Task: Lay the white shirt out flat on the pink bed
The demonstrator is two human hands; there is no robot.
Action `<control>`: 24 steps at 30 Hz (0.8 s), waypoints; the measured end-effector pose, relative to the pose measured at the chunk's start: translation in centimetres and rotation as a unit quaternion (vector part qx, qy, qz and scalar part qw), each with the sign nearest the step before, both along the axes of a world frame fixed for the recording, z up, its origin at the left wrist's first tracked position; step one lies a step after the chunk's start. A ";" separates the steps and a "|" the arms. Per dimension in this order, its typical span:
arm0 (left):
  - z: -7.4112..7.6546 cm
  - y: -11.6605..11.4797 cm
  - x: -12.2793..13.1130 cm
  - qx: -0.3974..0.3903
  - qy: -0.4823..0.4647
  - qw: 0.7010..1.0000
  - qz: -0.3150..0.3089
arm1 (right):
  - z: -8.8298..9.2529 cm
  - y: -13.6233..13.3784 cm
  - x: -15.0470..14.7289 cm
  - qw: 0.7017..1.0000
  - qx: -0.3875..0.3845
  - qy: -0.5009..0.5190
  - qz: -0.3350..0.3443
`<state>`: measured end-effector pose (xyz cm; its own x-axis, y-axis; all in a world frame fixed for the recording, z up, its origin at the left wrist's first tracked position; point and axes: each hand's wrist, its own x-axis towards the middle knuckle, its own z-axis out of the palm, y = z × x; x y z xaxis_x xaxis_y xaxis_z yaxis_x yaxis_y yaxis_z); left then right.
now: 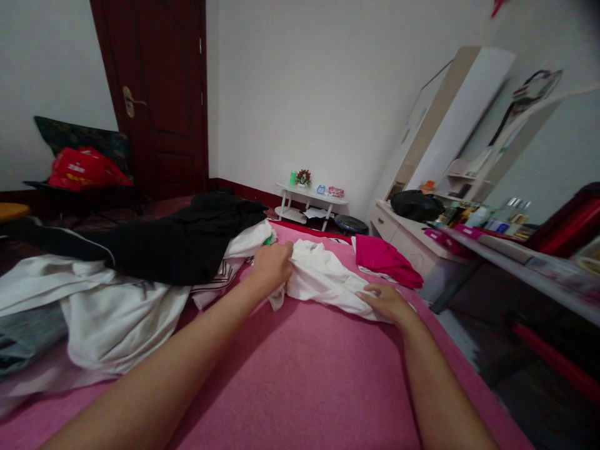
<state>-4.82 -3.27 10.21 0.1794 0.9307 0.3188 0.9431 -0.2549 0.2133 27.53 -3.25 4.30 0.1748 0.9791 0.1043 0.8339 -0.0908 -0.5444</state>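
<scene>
A crumpled white garment (323, 275) lies on the pink bed cover (300, 375) ahead of me. My left hand (272, 265) is closed, gripping the garment's left edge in a bunch. My right hand (384, 300) rests on the garment's right lower edge, fingers curled onto the cloth and holding it. Both forearms reach out across the bed.
A heap of white and black clothes (140, 262) fills the bed's left side. A bright pink garment (387, 259) lies at the far right corner. A cluttered desk (497, 244) stands to the right, a small white table (312, 200) by the far wall, a dark red door (159, 94) left.
</scene>
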 end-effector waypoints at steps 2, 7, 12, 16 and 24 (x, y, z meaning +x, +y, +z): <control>-0.8 1.4 -1.3 0.036 -0.040 0.998 0.046 | 0.5 -0.4 -0.2 0.996 0.007 0.070 0.050; -4.7 3.8 -3.5 -0.121 -0.108 0.972 -0.169 | 0.2 -1.1 -0.8 0.994 -0.011 0.003 0.108; -6.9 4.4 -3.8 -0.155 -0.058 0.944 -0.286 | -1.4 -0.7 -1.2 0.986 0.035 -0.161 0.014; -6.9 4.4 -3.0 -0.091 -0.169 0.933 -0.305 | -0.7 -0.4 -1.8 0.990 0.118 -0.073 0.007; 0.5 2.0 -4.7 -0.221 -0.446 0.825 -0.267 | 8.0 -3.9 -5.8 0.958 0.136 0.243 0.074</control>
<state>-9.53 -1.24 10.71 0.4795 0.8556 0.1953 0.1399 -0.2942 0.9455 21.72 -7.17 12.30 0.1287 0.9451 0.3004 0.4690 0.2089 -0.8581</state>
